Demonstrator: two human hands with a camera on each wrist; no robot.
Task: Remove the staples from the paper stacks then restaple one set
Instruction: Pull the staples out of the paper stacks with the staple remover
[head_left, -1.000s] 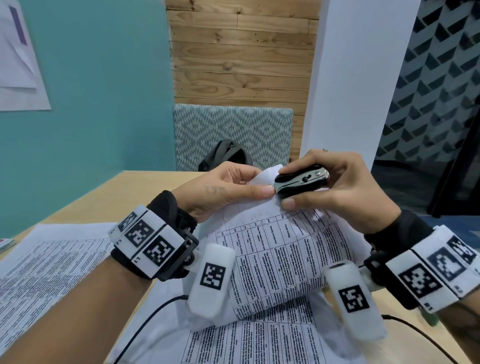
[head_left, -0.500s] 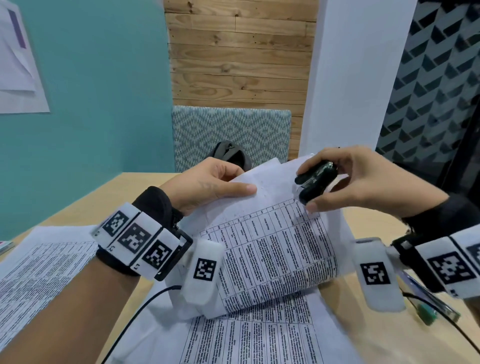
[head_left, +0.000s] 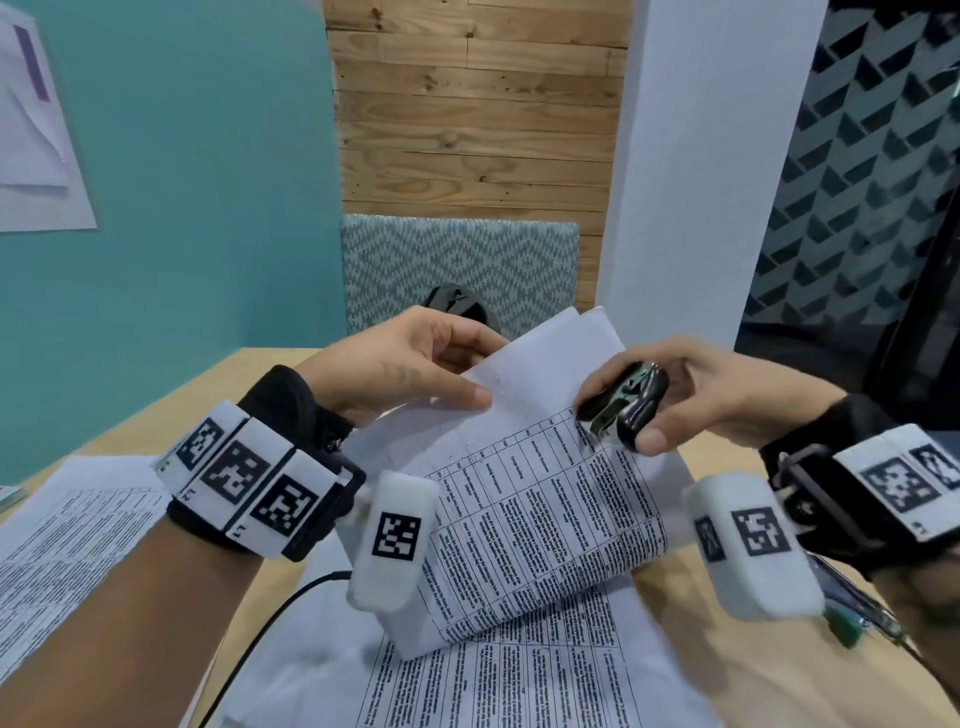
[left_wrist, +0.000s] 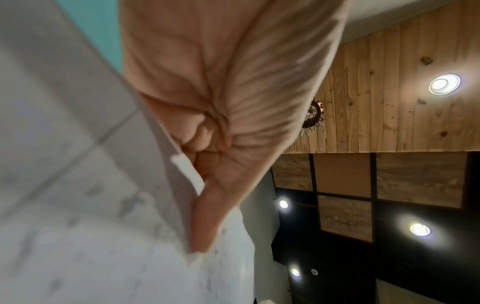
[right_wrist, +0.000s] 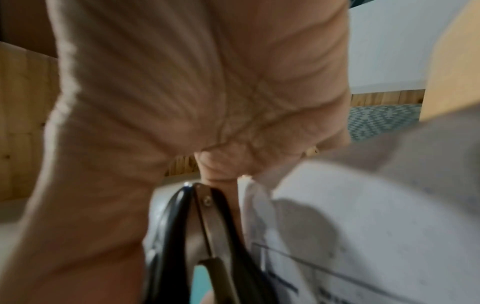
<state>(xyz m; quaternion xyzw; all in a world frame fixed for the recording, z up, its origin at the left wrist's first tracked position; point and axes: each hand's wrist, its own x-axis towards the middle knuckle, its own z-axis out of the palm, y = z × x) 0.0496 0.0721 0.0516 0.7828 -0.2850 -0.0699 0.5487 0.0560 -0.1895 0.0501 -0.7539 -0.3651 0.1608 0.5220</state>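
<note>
While blurred, staple remover (head_left: 623, 406) in right hand (head_left: 711, 397), staple unseen

The left hand (head_left: 410, 364) hides the paper stack's (head_left: 545, 499) far-left corner; no staple shows; both wrist views are blurred.

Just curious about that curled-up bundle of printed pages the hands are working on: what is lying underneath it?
Under the lifted paper stack lies another printed sheet flat on the wooden table. A black cable runs toward it. Whatever sits directly beneath the curl is hidden.
</note>
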